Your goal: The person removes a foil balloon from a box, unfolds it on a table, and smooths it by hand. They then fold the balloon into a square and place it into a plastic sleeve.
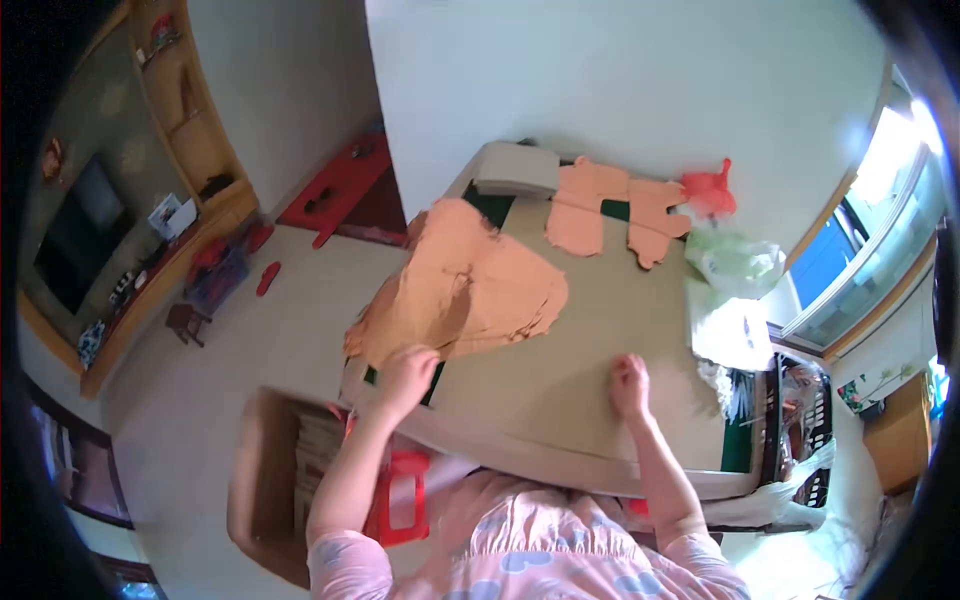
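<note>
A heaped pile of flat, peach-orange sheet pieces (490, 285) lies on the left part of the table; their material is hard to tell. My left hand (408, 376) is at the pile's near edge, its fingers curled together. Whether it grips a piece there is hidden. Over the bare beige tabletop, my right hand (630, 385) has its fingers bent and pressed together, and anything in them is too small to make out. Farther back, several flat orange cut-outs with rounded outlines (575, 222) lie side by side near the wall.
A grey-beige stack (517, 168) stands at the table's back edge. On the right are a red bag (710, 188), a pale plastic bag (735, 262) and a black crate (803, 415). Below left stand a cardboard box (262, 480) and a red stool (425, 500).
</note>
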Tool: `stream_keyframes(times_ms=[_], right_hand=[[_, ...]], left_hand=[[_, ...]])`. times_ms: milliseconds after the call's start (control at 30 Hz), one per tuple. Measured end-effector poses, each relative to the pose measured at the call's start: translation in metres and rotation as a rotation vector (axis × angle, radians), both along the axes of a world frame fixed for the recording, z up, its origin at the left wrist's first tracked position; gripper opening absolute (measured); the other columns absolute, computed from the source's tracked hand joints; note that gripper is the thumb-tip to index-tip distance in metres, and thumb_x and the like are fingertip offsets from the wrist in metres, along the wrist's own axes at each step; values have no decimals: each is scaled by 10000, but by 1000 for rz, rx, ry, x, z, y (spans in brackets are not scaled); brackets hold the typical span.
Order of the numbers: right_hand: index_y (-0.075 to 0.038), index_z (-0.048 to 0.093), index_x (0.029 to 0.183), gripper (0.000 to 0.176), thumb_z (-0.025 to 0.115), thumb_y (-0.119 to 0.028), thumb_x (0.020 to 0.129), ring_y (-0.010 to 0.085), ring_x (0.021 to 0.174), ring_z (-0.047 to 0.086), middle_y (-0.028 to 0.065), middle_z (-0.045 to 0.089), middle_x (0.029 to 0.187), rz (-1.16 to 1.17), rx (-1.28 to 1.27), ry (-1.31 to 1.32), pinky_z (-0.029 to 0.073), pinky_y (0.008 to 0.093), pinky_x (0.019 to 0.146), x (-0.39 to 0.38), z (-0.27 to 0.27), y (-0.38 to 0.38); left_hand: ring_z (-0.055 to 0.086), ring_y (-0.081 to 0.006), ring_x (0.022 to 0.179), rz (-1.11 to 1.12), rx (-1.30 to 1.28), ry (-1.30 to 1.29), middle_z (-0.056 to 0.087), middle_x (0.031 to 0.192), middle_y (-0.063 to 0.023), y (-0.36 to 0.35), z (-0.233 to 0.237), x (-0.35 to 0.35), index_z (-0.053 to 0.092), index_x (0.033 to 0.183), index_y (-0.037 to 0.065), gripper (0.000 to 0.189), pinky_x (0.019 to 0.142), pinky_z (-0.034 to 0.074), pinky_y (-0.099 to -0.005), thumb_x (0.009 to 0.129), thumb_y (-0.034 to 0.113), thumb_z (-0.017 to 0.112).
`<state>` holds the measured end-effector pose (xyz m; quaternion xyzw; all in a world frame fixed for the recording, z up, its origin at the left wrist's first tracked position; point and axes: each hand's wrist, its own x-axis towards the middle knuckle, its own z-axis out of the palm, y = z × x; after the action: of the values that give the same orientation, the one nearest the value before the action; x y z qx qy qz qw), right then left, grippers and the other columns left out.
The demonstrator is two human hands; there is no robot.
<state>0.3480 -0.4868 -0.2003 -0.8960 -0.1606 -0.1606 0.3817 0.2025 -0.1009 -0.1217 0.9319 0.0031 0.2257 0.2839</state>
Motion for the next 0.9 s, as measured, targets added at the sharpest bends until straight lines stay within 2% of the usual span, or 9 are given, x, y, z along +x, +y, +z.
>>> stream_keyframes(times_ms=[100, 200, 267, 300, 400, 500, 600, 800, 900], right_hand=[[-53, 598, 864, 106, 543, 6, 795, 300, 771, 545, 133, 555, 819, 34, 17, -5, 460, 377, 673, 1, 0, 5], [-47, 601, 851, 109, 551, 21, 782, 308, 785, 549, 129, 566, 825, 65, 16, -81, 461, 387, 692, 0, -2, 4], [-46, 605, 842, 112, 557, 31, 775, 310, 789, 550, 125, 569, 827, 81, 22, -117, 461, 389, 695, 1, 9, 7], [-45, 606, 838, 114, 560, 36, 771, 309, 790, 550, 123, 569, 828, 82, 14, -125, 461, 390, 695, -1, 14, 8], [-45, 607, 825, 116, 561, 46, 771, 311, 806, 547, 119, 569, 834, 66, 8, -90, 459, 391, 708, -12, 15, 8], [-44, 605, 826, 114, 561, 48, 775, 314, 822, 547, 119, 570, 838, 40, 8, -58, 459, 393, 723, -9, 16, 8], [-39, 613, 833, 118, 557, 48, 776, 302, 804, 553, 119, 569, 825, 38, 16, -79, 462, 381, 707, -11, 13, 7], [-31, 615, 846, 109, 560, 43, 789, 309, 825, 567, 126, 577, 841, 8, -24, -104, 474, 377, 722, -17, 19, 3], [-44, 611, 850, 118, 560, 38, 780, 312, 831, 546, 122, 564, 842, -3, 44, -26, 460, 388, 722, -18, 17, 2]], left_hand=[[630, -298, 917, -107, -44, 25, 667, 954, -131, -51, 3, 72, 667, 870, 9, 129, 803, 504, -390, 870, 112, 589], [612, -304, 950, -207, 58, 146, 643, 983, -141, -78, 0, 124, 646, 906, 12, 127, 820, 498, -398, 856, 110, 582], [596, -310, 952, -118, 206, -138, 619, 967, -144, -89, -47, 152, 626, 924, 21, 129, 823, 493, -407, 833, 98, 578], [588, -313, 952, -74, 276, -272, 607, 960, -146, -94, -51, 157, 616, 933, 25, 137, 824, 491, -412, 821, 93, 576], [577, -316, 947, -172, 197, 3, 584, 920, -140, -90, -64, 159, 592, 975, 35, 195, 824, 488, -418, 786, 80, 573], [577, -308, 964, -173, 198, -53, 593, 934, -137, -85, -70, 161, 589, 995, 33, 224, 815, 493, -407, 775, 74, 580], [575, -303, 985, -184, 248, 79, 595, 956, -129, -82, -70, 160, 581, 1023, 27, 262, 822, 497, -396, 767, 82, 590], [567, -314, 1008, -139, 237, -12, 600, 989, -135, -83, -61, 154, 576, 1034, 14, 245, 832, 501, -392, 809, 109, 595], [581, -323, 970, -173, 165, 13, 607, 975, -149, -77, -68, 157, 584, 1009, 7, 247, 831, 502, -398, 799, 125, 639]])
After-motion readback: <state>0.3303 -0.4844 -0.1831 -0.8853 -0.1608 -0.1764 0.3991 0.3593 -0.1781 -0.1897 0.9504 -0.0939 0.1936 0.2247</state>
